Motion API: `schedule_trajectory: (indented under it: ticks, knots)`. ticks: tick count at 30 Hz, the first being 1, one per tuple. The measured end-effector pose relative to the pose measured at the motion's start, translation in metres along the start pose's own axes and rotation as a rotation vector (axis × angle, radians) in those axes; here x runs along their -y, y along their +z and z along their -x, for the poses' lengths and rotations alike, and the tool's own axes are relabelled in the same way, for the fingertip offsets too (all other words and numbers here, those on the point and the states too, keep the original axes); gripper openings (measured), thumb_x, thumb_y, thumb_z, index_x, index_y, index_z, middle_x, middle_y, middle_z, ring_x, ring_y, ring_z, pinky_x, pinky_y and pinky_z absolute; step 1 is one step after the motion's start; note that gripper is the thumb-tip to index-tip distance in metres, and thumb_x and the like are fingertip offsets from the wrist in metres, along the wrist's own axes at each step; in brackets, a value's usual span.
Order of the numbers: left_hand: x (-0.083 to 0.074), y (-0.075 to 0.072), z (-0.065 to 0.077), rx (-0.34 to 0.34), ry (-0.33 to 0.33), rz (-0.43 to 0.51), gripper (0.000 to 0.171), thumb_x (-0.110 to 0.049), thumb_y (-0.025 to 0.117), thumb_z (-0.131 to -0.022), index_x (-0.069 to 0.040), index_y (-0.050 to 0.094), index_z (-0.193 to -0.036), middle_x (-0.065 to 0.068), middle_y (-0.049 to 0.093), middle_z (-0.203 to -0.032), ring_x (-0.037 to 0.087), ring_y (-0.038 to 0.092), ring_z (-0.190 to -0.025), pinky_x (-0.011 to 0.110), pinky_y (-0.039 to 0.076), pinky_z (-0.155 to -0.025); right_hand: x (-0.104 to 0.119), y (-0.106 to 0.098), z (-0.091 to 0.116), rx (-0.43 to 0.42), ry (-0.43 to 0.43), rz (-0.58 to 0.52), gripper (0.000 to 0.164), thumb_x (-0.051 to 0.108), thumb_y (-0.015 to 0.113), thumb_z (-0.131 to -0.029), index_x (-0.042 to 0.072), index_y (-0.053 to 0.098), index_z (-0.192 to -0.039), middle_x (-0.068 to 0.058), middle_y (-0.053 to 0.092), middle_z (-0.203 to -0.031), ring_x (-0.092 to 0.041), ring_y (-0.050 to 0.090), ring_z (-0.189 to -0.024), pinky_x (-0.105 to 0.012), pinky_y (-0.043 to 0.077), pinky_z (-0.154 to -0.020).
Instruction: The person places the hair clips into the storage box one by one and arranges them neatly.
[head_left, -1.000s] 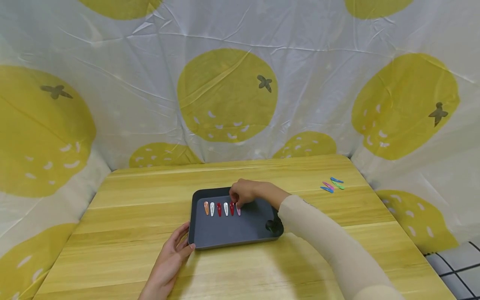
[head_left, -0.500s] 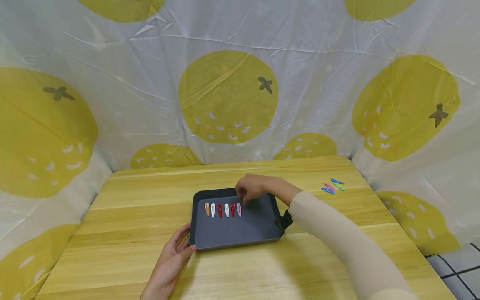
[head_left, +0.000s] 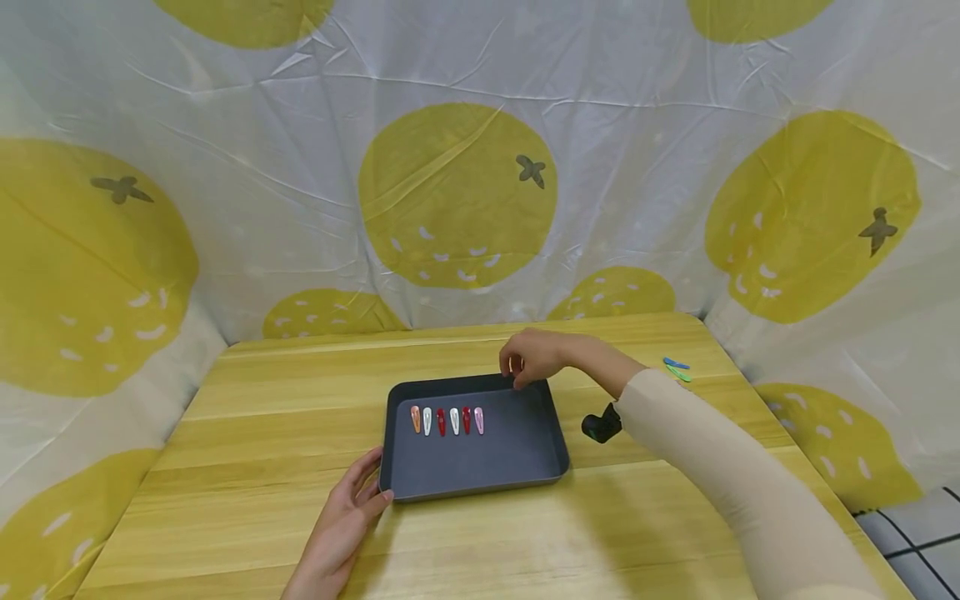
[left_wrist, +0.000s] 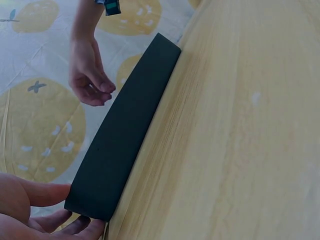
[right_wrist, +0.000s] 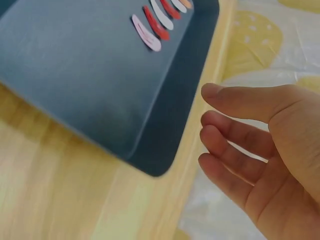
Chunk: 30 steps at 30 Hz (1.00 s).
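At the middle of the wooden table (head_left: 262, 433), we see a dark grey rectangular tray (head_left: 480, 462) with six snap hair clips lying in a row across its far left part. From left to right we count an orange clip (head_left: 416, 419), a white clip (head_left: 427, 422), a red clip (head_left: 442, 422), a second white clip (head_left: 454, 422), a second red clip (head_left: 467, 420) and a pink clip (head_left: 479, 421). They lie side by side with narrow gaps, their wide ends toward the far wall.

On the left, we find the left hand (head_left: 347, 510) gripping the tray by its near left corner, the thumb on the near side and the fingers around the left side. In the right wrist view, we see the right hand (right_wrist: 265, 140) just beyond the tray's far wall, near the far right corner and apart from it; its fingers bend loosely, with the thumb clear of them and the space between bare.

A black wrist camera (head_left: 602, 424) shows below the right wrist, beside the beige sleeve (head_left: 720, 467). At the far right of the table, we make out a blue clip (head_left: 677, 363) touching or just beside a green clip (head_left: 678, 373); we cannot tell which. Behind stands a pale curtain (head_left: 630, 183) printed with yellow fruit.
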<state>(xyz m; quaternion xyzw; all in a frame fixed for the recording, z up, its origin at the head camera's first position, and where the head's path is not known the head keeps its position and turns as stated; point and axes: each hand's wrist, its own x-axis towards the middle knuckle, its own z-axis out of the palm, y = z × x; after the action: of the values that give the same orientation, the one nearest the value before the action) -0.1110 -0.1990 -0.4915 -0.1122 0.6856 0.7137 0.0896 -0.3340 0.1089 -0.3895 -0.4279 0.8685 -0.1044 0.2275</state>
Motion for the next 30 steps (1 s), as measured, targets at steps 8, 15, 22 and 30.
schedule_trajectory:
  ticks: [8, 15, 22, 30]
  knots:
    - [0.001, -0.001, 0.000, 0.002, -0.004, 0.005, 0.070, 0.011, 0.057, -0.096, -0.002, 0.030, -0.159, 0.024, 0.022, -0.165, 0.050, 0.023, -0.149, 0.055, 0.030, -0.118, -0.016, -0.011, 0.027, -0.021, 0.029, -0.041, 0.027, 0.010, 0.074, -0.096, 0.001, 0.070, -0.122, -0.002, 0.069, -0.103, -0.017, 0.066, -0.091, -0.034, 0.057, -0.078]
    - [0.001, 0.000, 0.001, -0.005, 0.002, 0.004, 0.070, 0.011, 0.058, -0.096, -0.002, 0.031, -0.159, 0.024, 0.023, -0.165, 0.049, 0.024, -0.149, 0.055, 0.030, -0.118, -0.028, -0.017, 0.048, -0.037, 0.066, -0.080, 0.027, 0.010, 0.073, -0.097, 0.002, 0.069, -0.123, -0.010, 0.069, -0.109, -0.019, 0.066, -0.095, -0.036, 0.056, -0.082]
    - [0.001, 0.000, 0.001, -0.001, 0.005, 0.008, 0.070, 0.012, 0.057, -0.096, -0.001, 0.030, -0.159, 0.025, 0.022, -0.165, 0.050, 0.023, -0.149, 0.056, 0.029, -0.118, -0.042, -0.018, 0.065, -0.074, 0.066, -0.123, 0.023, 0.007, 0.073, -0.096, 0.003, 0.069, -0.118, -0.004, 0.067, -0.101, -0.022, 0.067, -0.096, -0.038, 0.057, -0.083]
    - [0.000, 0.000, 0.001, -0.005, 0.006, 0.009, 0.070, 0.011, 0.057, -0.096, -0.002, 0.030, -0.159, 0.024, 0.023, -0.165, 0.049, 0.024, -0.149, 0.055, 0.029, -0.118, -0.062, -0.019, 0.083, -0.119, 0.106, -0.162, 0.020, 0.003, 0.071, -0.097, 0.001, 0.068, -0.116, -0.006, 0.066, -0.101, -0.021, 0.065, -0.093, -0.040, 0.057, -0.083]
